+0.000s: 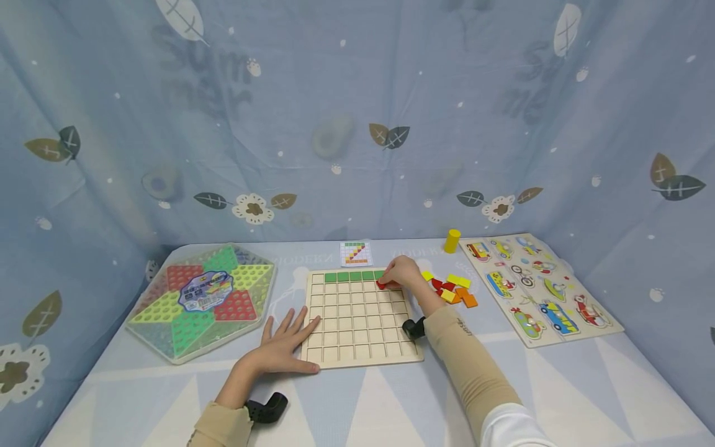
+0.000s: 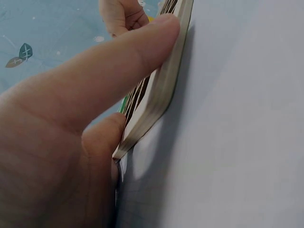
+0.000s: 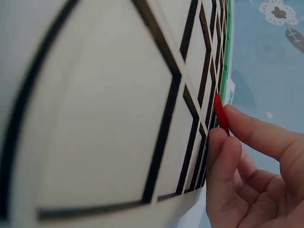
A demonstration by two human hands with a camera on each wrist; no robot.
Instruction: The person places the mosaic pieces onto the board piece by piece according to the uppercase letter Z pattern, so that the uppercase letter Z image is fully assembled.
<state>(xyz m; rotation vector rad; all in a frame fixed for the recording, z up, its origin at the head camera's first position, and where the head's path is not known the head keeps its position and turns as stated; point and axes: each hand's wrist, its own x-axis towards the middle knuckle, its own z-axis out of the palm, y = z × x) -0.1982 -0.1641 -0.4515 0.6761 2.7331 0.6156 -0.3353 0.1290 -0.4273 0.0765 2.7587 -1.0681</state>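
A wooden grid board (image 1: 362, 321) lies flat on the table, with a row of green tiles (image 1: 349, 277) in its top row. My right hand (image 1: 403, 273) is over the board's upper right corner and pinches a small red tile (image 1: 381, 285) between thumb and fingertip. In the right wrist view this red tile (image 3: 221, 114) looks thin and stands on edge close over the grid; its full outline is hidden. My left hand (image 1: 282, 349) rests at the board's lower left edge with fingers spread, the thumb (image 2: 156, 42) lying against the rim.
Behind the board lies a small pattern card (image 1: 355, 254). Loose red, yellow and orange tiles (image 1: 459, 281) are scattered to the right, near a yellow cylinder (image 1: 452, 241). A picture puzzle board (image 1: 536, 292) lies far right, a hexagonal Chinese checkers box (image 1: 206, 298) at the left.
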